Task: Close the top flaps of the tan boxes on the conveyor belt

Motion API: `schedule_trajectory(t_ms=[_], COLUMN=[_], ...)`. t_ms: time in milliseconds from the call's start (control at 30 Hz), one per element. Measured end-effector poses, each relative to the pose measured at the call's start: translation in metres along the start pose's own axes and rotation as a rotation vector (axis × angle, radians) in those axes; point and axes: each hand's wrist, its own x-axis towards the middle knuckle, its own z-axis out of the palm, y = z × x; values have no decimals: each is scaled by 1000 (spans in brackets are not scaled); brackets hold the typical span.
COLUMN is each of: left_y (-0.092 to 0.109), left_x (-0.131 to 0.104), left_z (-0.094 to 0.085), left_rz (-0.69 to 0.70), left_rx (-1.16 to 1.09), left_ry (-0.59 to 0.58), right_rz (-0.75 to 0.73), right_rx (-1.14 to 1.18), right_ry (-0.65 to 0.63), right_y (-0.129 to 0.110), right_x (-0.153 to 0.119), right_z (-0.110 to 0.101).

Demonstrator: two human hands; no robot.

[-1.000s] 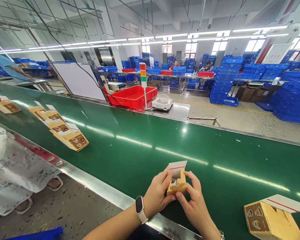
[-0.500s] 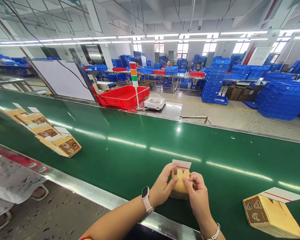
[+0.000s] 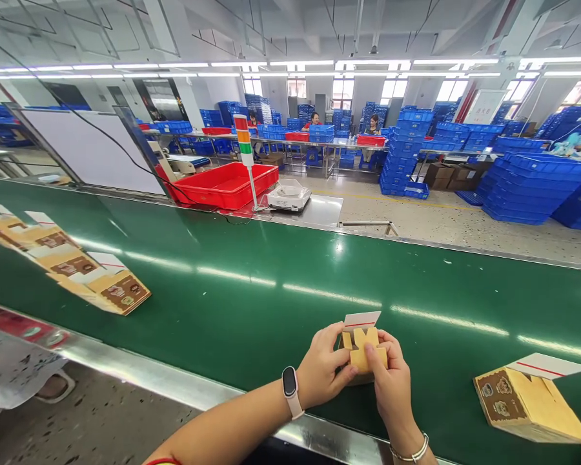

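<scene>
A small yellow carton (image 3: 363,358) with notched flaps and a raised white flap with a red line is between my two hands over the green belt (image 3: 252,310). My left hand (image 3: 325,365), with a watch on its wrist, grips the carton's left side. From the right, my right hand (image 3: 391,371) holds it, the thumb pressed on the yellow flap. The carton's underside is mostly hidden by my fingers.
To the right lies a stack of flat cartons (image 3: 532,400). More carton stacks (image 3: 121,290) lie at the left. Beyond the belt are a red tray (image 3: 223,187), a white scale (image 3: 289,195) and a signal light (image 3: 244,142). A person's clothing (image 3: 14,368) shows at lower left.
The view has shifted, so the left stacks sit further left. On the carton, the yellow flaps are now more spread, and my left fingers have moved to its left side.
</scene>
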Motion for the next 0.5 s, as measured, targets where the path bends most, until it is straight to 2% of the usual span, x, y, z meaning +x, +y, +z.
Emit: schedule_trajectory(t_ms=[100, 233, 300, 400, 500], left_y=[6, 10, 11, 13, 12], left_x=[6, 11, 12, 13, 13], left_z=[5, 11, 11, 7, -2], left_rz=[-49, -244, -292, -264, -248], left_rx=[-213, -483, -512, -516, -490], left_ry=[7, 111, 97, 29, 40], right_rz=[84, 226, 253, 264, 246], right_rx=[49, 143, 133, 112, 95], right_ry=[-14, -63, -81, -103, -83], right_y=[1, 2, -1, -7, -12], right_x=[3, 9, 12, 13, 12], right_z=[-5, -16, -23, -29, -33])
